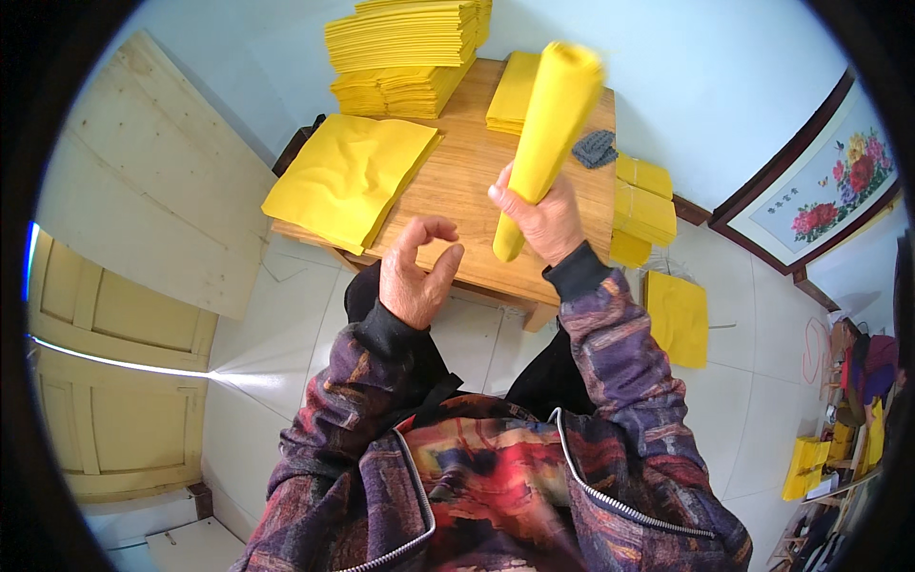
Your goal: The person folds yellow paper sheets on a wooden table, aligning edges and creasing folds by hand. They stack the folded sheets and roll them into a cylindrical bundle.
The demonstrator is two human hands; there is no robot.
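My right hand (pixel 548 217) is wrapped round the lower part of a rolled-up bundle of yellow sheets (pixel 558 110), which stands nearly upright above the table's right part. The roll's top end is blurred. My left hand (pixel 416 272) hangs at the table's near edge, fingers curved and thumb apart, with nothing in it. Beyond that hand, a flat pile of yellow sheets (pixel 348 181), creased on top, lies on the wooden table (pixel 467 181) and juts over its left front edge. What material the sheets are, I cannot tell.
Tall stacks of folded yellow sheets (pixel 400 43) rise at the table's back left. A smaller yellow stack (pixel 513 93) and a dark grey cloth (pixel 595 149) lie at the back right. Tied yellow bundles (pixel 644 202) stand beside the table. A wooden board (pixel 162 172) leans at left.
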